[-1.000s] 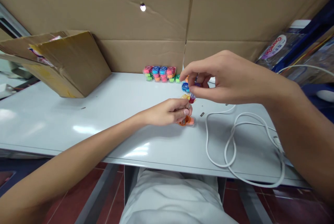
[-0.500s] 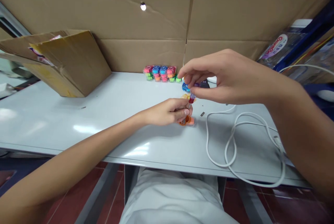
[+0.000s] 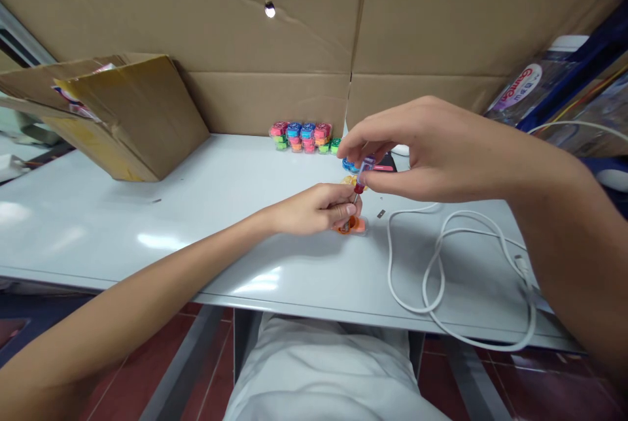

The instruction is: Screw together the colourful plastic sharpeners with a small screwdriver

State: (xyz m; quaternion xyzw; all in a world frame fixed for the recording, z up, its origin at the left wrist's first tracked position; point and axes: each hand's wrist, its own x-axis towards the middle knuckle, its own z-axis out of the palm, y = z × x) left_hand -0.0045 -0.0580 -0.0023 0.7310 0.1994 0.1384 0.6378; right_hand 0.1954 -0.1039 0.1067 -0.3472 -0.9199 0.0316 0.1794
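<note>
My right hand (image 3: 400, 150) is curled round a small screwdriver (image 3: 366, 169) with a clear purple handle and a red collar. Its thin shaft points down at the fingers of my left hand (image 3: 318, 209). Those fingers are closed on a small orange plastic pencil sharpener (image 3: 351, 225) with a clear part, low over the table. The fingers hide the screwdriver's tip and much of the sharpener. Just behind them lie yellow pieces (image 3: 348, 180) and a blue piece (image 3: 349, 165), both partly covered by my hands.
Several stacked colourful plastic pieces (image 3: 301, 136) line the back of the table (image 3: 235, 264). A small metal blade (image 3: 381, 214) lies right of my left hand. A white cable (image 3: 444, 270) loops at the right. An open cardboard box (image 3: 142, 120) stands left, a clear bottle (image 3: 520, 84) at the right.
My right fingers have shifted and loosened slightly round the screwdriver, so more of its purple handle shows. My left hand and the orange sharpener stay nearly still.
</note>
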